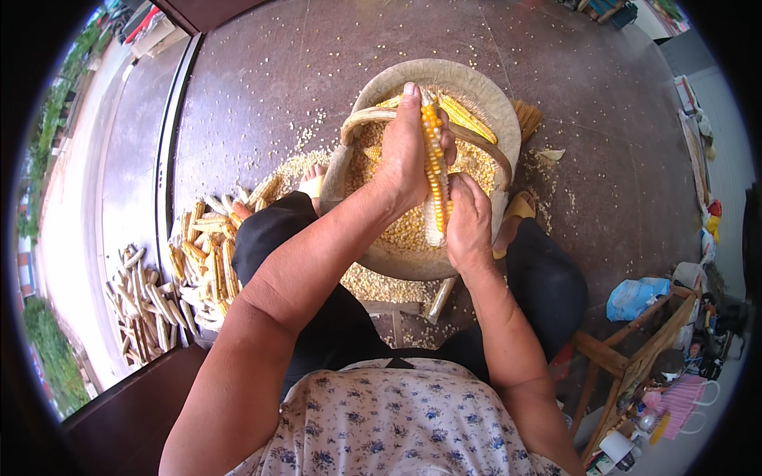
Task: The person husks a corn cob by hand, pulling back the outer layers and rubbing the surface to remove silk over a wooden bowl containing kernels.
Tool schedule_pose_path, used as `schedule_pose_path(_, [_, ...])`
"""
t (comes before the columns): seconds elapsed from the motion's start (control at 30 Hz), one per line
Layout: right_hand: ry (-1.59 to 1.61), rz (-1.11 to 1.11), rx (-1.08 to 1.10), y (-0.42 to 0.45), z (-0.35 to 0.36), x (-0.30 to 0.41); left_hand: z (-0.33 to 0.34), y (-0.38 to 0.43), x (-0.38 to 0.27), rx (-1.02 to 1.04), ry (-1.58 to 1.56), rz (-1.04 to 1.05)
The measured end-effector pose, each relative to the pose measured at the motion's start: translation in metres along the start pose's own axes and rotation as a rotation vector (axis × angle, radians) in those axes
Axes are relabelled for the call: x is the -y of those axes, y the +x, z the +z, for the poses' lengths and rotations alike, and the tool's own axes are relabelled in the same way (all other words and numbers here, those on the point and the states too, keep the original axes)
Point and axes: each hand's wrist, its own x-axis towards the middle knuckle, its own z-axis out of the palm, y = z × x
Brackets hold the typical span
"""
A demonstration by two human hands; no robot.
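Observation:
A partly shelled corn cob (434,160), with rows of yellow kernels left beside bare white patches, is held over a basket (470,77) between my knees. My left hand (408,146) wraps around its upper part, thumb pointing up along it. Against its lower right side presses my right hand (470,217), fingers curled at the kernels. Loose corn kernels (405,232) fill the basket. Another yellow corn cob (467,118) lies inside near the far rim. The basket's wooden handle (369,116) arches across, partly hidden behind my left hand and the cob.
Cobs lie piled (208,250) at my left, with bare cobs (146,303) beyond the door track. Kernels are scattered over the dark floor (256,77). A broom head (527,118) pokes out past the basket. At right stands a wooden frame (631,357) beside a blue bag (634,297).

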Motion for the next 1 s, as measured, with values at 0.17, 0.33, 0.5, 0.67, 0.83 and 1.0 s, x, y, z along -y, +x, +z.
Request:
schedule_pose_path(0.17, [0.133, 0.005, 0.036, -0.009, 0.003, 0.012, -0.007, 0.008, -0.009, -0.055, -0.124, 0.037])
schedule_pose_path(0.33, [-0.263, -0.132, 0.065, -0.010, 0.002, 0.015, -0.009, 0.009, -0.009, -0.104, -0.099, 0.043])
schedule_pose_path(0.5, [0.265, 0.120, 0.057, 0.002, -0.002, -0.006, 0.000, 0.006, -0.006, -0.125, -0.075, 0.104])
schedule_pose_path(0.67, [0.099, 0.052, 0.116, 0.001, -0.005, -0.005, 0.001, 0.007, -0.006, -0.036, -0.031, 0.061])
schedule_pose_path(0.83, [0.557, 0.276, 0.255, -0.001, -0.014, -0.007, -0.006, 0.013, -0.005, -0.019, -0.156, 0.038])
schedule_pose_path(1.0, [0.397, 0.327, 0.066, -0.009, -0.008, 0.010, -0.016, 0.023, -0.011, -0.146, -0.183, 0.091])
